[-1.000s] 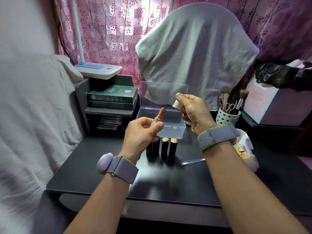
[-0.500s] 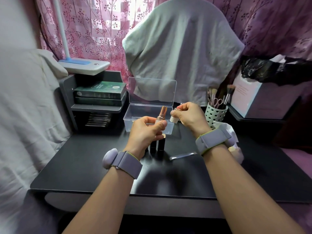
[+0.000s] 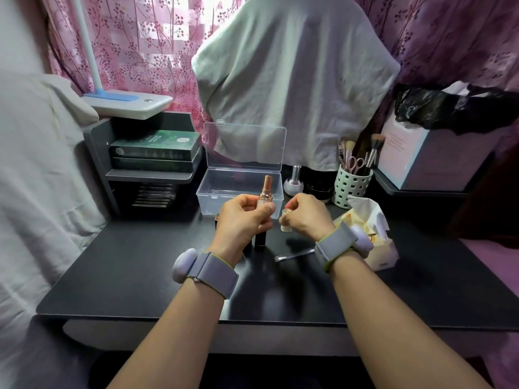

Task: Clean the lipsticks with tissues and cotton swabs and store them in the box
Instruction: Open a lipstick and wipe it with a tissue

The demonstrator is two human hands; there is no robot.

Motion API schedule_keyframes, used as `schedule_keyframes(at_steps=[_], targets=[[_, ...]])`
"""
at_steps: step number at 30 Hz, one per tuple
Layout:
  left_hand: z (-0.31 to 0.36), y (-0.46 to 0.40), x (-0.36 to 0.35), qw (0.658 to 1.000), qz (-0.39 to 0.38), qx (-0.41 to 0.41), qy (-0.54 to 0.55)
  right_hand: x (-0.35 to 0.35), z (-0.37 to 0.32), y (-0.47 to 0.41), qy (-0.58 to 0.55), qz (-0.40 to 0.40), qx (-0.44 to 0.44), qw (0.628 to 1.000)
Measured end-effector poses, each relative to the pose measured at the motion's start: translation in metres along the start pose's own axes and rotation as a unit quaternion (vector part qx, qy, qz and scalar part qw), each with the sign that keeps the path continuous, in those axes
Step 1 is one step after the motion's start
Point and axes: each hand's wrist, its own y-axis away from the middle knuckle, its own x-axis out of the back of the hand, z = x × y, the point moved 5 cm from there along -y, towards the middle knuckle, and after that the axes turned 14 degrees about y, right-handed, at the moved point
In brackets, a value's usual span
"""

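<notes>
Head view: left hand (image 3: 241,217) fingers hold the uncapped lipstick (image 3: 265,189) upright; right hand (image 3: 304,216) fingers pinch its cap (image 3: 286,222) beside; park the cap, then wipe gently.

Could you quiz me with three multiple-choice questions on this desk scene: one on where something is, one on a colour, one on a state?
1. Where does the clear plastic box stand?
A. on the desk behind the hands
B. on the shelf with the books
C. on the person's lap

2. What colour is the brush holder?
A. black
B. white
C. red

3. In what state is the lipstick in the left hand?
A. capped
B. lying in the box
C. uncapped, held upright

Answers:
1 A: the box sits on the black desk just beyond both hands.
2 B: the perforated cup is white.
3 C: its cap is off, in the right hand.
</notes>
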Motion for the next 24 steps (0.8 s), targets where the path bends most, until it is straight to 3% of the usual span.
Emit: schedule_keyframes(at_steps=[24], targets=[[-0.008,0.004,-0.001,1.0,-0.005,-0.007,0.02,-0.015,0.012,0.004,0.048,-0.052,0.008,0.997]])
